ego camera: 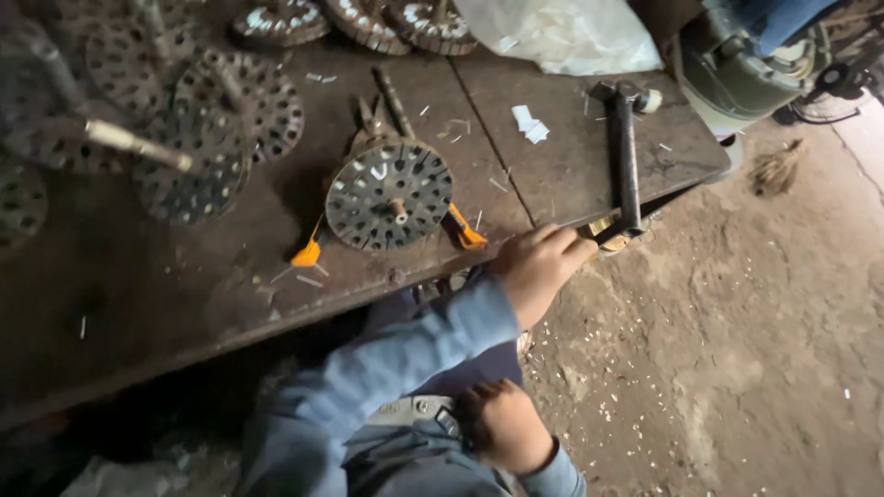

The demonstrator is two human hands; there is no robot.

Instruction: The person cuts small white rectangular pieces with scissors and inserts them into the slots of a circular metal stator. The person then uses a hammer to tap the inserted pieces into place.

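Left hand (537,269) curls its fingers onto the end of the hammer (628,156) handle overhanging the table (184,285) edge, apparently taking it up, while right hand (505,425) grips a grey tool (410,410) in the lap; lifting calls for a full wrap first.

Single head-worn view, looking steeply down, close range. Wooden table (571,166) filling twelve through nine o'clock; dirt floor (737,350) at four o'clock; both sleeved arms entering from six o'clock. No second view.
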